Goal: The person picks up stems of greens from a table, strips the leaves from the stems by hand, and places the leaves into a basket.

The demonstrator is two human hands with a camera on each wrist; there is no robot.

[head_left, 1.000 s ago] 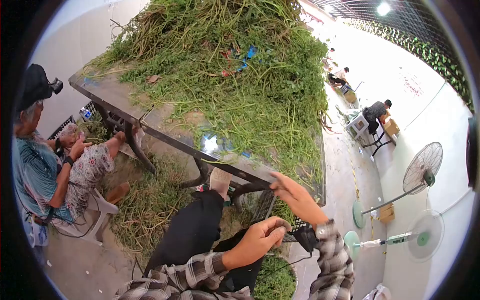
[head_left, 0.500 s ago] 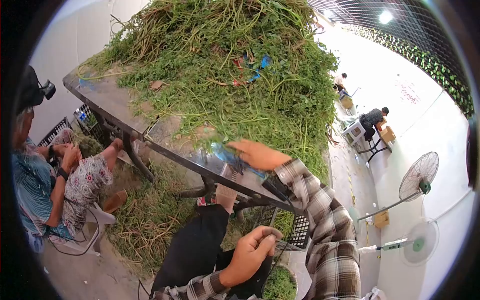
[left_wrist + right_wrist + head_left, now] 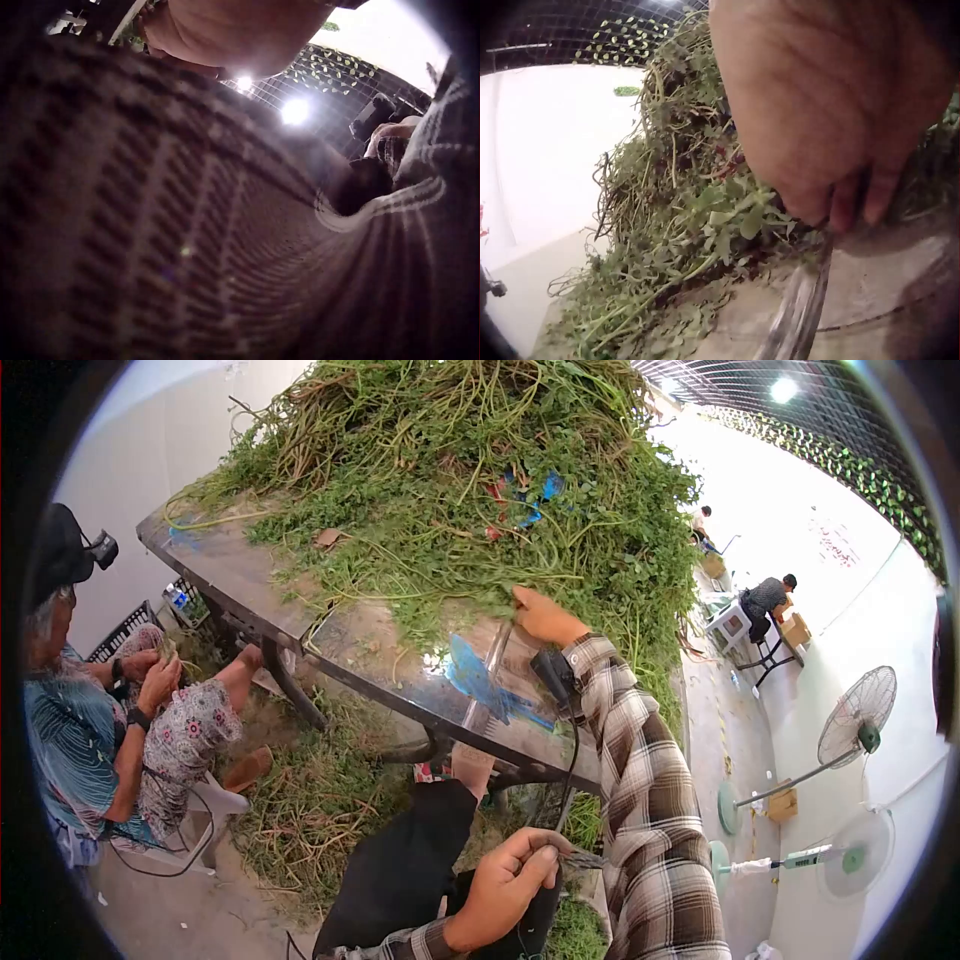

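Observation:
My right hand [image 3: 550,618] reaches over the table [image 3: 375,685], its fingertips at the lower edge of a heap of leafy green stems [image 3: 450,530]. In the right wrist view the fingers [image 3: 844,206] bend down among the leaves beside a shiny clear strip [image 3: 799,311]; the palm hides whether they grip any. Low over my lap, my left hand [image 3: 510,890] pinches a small, thin grey piece [image 3: 583,859] between thumb and forefinger. A sleeve [image 3: 187,247] fills most of the left wrist view.
A blue patch [image 3: 470,675] shows on the table before me. Plucked stems [image 3: 310,810] cover the floor left of my legs, where a seated person [image 3: 90,700] handles a stem. A tub of greens [image 3: 575,935] stands below my left hand. Fans [image 3: 855,725] stand at the right.
My right hand has moved from the table's right edge leftward, then away from me to the heap. Greens along the near edge are pushed back, baring the blue patch. The left hand stays low.

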